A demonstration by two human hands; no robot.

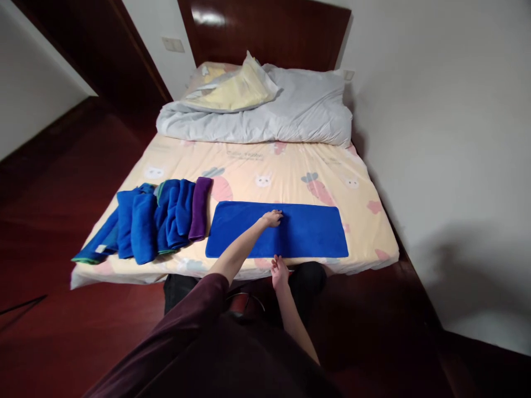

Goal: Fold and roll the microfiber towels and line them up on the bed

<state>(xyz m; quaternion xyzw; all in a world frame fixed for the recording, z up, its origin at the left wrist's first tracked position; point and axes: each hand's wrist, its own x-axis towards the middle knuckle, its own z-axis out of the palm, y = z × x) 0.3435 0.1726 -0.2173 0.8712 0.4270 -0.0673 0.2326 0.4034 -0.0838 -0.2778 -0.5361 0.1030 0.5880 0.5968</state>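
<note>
A blue towel [311,229] lies spread as a flat, long rectangle across the near part of the bed. Over its middle, my left hand [272,218] reaches with the palm down and the fingers loosely extended, touching or just above the cloth. My right hand [280,271] is at the towel's near edge, palm turned up, its fingers slightly bent and apart, with nothing visible in it. To the left of the towel sits a rolled purple towel [201,209], beside several rolled or folded blue towels [144,229], some with green edges.
The bed [265,160] has a cream sheet with carrot and cat prints. A grey quilt [311,110] and a yellow cloth [238,91] lie bunched near the dark wooden headboard [269,30]. A white wall [440,138] stands on the right; reddish floor [50,232] shows at left.
</note>
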